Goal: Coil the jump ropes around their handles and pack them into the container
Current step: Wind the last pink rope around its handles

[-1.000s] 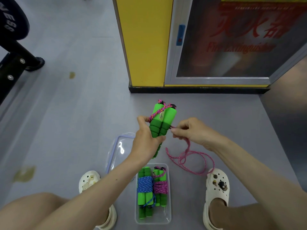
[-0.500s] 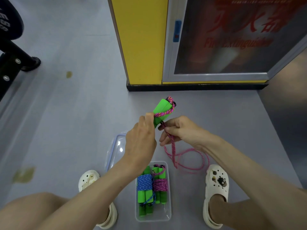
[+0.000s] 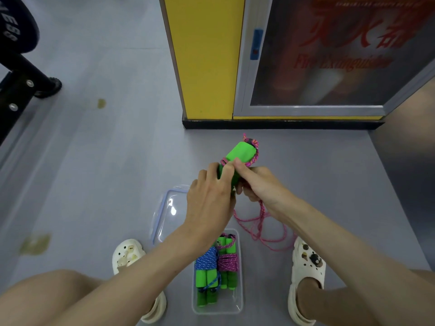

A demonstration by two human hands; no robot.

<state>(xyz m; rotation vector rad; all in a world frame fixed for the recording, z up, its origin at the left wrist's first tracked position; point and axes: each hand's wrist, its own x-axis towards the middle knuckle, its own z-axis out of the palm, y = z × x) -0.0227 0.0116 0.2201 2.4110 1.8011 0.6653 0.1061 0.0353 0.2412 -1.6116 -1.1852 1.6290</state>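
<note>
Your left hand (image 3: 209,203) is gripping the paired green foam handles (image 3: 240,154) near 1 o'clock, fingers curled round them, while your right hand (image 3: 261,187) is pinching the pink rope (image 3: 261,222) against them. The slack is trailing toward 5 o'clock, beside the clear container (image 3: 217,310) sitting at 6 o'clock.

I see a gym-like public hall: a black weight plate (image 3: 14,22) on a black steel frame (image 3: 21,88) at upper left, grey floor (image 3: 106,161), a yellow pillar (image 3: 204,57), and a glass-fronted fire extinguisher cabinet (image 3: 329,74) lettered in red.
</note>
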